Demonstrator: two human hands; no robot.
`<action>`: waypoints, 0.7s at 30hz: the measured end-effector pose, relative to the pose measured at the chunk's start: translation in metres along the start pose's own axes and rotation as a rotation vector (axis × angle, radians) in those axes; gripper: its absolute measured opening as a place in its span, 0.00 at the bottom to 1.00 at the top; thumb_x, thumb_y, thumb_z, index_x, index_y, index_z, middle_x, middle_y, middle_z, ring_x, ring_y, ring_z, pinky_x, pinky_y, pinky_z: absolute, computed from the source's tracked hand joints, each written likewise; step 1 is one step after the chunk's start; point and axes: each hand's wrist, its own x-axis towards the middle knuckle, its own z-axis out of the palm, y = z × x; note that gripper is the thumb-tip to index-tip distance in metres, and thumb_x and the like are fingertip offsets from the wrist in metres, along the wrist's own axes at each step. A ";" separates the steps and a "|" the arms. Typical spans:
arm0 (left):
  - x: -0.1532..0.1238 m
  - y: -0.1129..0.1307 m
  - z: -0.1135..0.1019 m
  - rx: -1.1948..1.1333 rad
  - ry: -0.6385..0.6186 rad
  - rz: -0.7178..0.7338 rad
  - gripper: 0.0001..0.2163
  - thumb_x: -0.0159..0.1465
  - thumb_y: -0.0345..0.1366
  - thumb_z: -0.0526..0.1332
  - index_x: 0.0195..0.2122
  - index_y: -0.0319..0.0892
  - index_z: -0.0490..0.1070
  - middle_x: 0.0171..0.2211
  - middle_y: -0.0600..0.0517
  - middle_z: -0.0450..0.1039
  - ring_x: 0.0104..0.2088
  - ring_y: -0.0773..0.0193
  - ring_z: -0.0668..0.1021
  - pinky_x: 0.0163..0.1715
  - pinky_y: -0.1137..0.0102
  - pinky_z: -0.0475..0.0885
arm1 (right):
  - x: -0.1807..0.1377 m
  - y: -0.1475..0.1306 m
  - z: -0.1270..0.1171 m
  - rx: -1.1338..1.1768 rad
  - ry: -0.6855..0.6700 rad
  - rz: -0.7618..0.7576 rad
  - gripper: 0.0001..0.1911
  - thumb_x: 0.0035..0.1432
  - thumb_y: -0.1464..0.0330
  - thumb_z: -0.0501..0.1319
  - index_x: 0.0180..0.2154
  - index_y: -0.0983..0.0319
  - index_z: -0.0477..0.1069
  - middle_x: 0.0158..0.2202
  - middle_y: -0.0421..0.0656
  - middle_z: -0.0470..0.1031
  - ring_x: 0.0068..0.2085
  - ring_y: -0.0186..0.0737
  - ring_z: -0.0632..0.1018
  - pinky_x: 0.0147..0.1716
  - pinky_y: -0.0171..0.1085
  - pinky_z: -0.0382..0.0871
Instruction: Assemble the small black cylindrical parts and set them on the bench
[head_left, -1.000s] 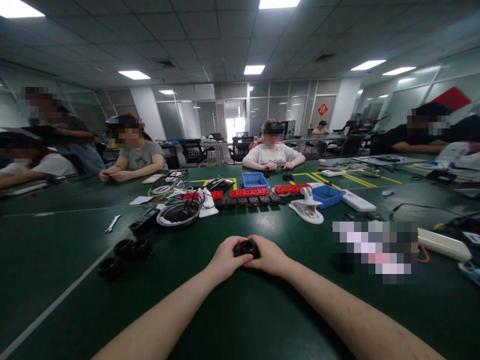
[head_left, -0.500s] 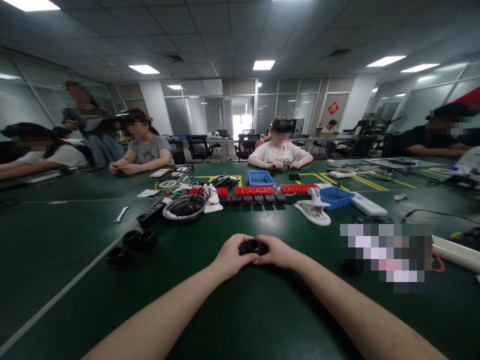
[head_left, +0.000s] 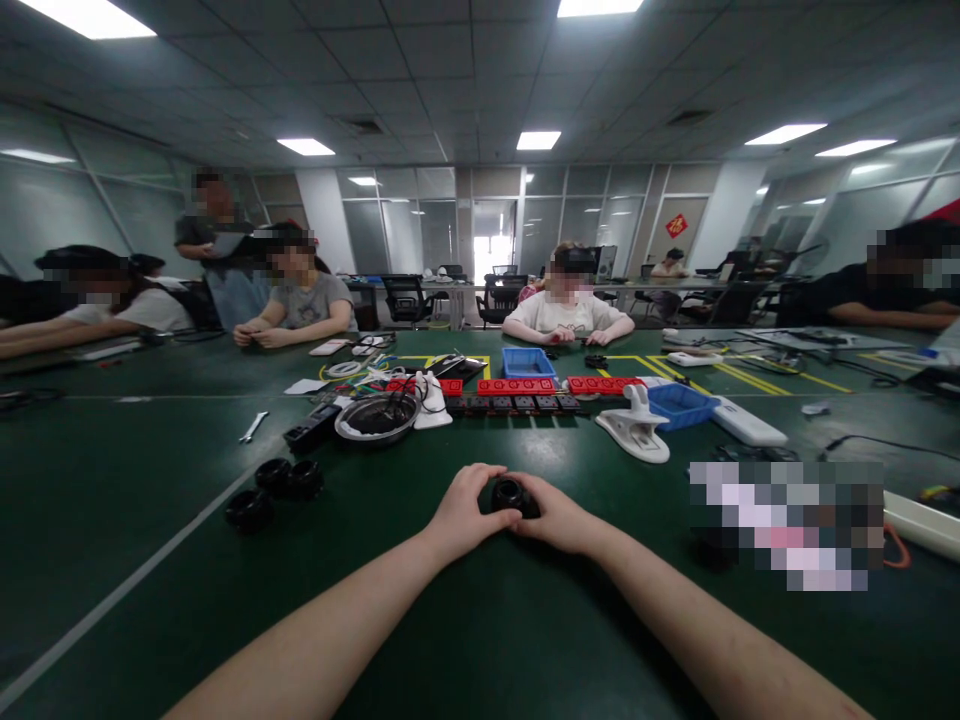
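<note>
My left hand [head_left: 463,512] and my right hand [head_left: 559,518] meet over the green table [head_left: 480,630], both closed around a small black round part [head_left: 511,494] with a hole on top. The part rests low, at or just above the table surface. Three similar black round parts [head_left: 274,488] lie to the left of my hands.
Beyond my hands are a metal bowl [head_left: 376,417] with wires, red and black strips [head_left: 517,393], two blue bins [head_left: 679,405], a white clamp-like piece [head_left: 634,428] and a wrench [head_left: 253,428]. Several people sit around the table's far and side edges.
The view has shifted slightly, so everything sits a little further right. My hands stay closed on the black part, which has tilted a little between them.
</note>
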 end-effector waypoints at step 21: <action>0.001 0.001 0.001 -0.100 -0.104 -0.099 0.17 0.50 0.35 0.63 0.41 0.43 0.68 0.35 0.51 0.67 0.33 0.63 0.70 0.30 0.72 0.65 | 0.003 0.002 0.003 -0.081 -0.016 0.183 0.20 0.38 0.63 0.66 0.33 0.63 0.63 0.28 0.39 0.68 0.29 0.35 0.68 0.25 0.32 0.58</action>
